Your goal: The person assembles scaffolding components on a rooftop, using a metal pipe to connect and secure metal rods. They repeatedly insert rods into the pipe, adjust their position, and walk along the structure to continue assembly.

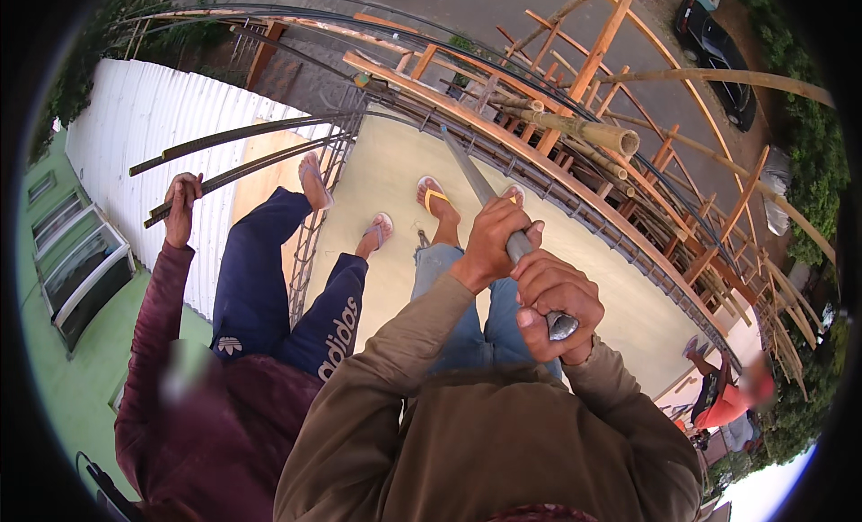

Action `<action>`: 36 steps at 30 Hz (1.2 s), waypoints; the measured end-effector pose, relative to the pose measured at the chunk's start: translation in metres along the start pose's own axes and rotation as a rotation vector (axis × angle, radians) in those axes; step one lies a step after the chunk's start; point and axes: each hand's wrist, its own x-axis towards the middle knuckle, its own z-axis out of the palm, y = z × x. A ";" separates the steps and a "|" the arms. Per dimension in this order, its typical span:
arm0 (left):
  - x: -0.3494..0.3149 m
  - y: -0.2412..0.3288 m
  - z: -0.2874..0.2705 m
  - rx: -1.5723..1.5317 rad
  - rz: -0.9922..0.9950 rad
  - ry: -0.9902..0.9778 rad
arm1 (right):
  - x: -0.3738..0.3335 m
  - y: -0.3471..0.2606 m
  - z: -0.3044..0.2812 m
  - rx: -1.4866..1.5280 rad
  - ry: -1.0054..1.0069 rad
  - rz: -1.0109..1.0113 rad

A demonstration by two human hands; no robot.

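Observation:
I hold a long grey metal pipe (469, 170) in both hands. My left hand (489, 242) is wrapped round it farther up. My right hand (561, 299) is closed round it just below, close to its near hollow end (563, 325). The pipe slants away to the far left, and its thin far tip lies over the edge of the pale slab (386, 163). At my left, a co-worker's hand (183, 199) grips one of two dark ribbed steel bars (260, 167), which stick out past the slab's left edge.
A rebar cage (314, 230) runs along the slab's left edge; another (620, 233) lines the far right edge beside a wooden board (467, 114). Beyond are bamboo poles (584, 131) and timber framing. The co-worker stands close at my left. Another person (725, 403) is at the lower right.

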 end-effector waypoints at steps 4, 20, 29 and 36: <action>-0.002 -0.010 0.012 0.007 0.040 0.012 | -0.003 0.026 -0.019 0.068 -0.145 -0.024; 0.049 0.147 0.068 -0.107 0.233 -0.165 | 0.007 -0.135 -0.108 0.125 0.101 -0.130; 0.024 0.029 0.082 -0.223 0.119 -0.220 | -0.033 -0.021 -0.065 -0.019 0.426 0.011; 0.040 0.106 0.064 -0.219 0.198 -0.234 | -0.001 -0.115 -0.064 0.052 0.329 -0.054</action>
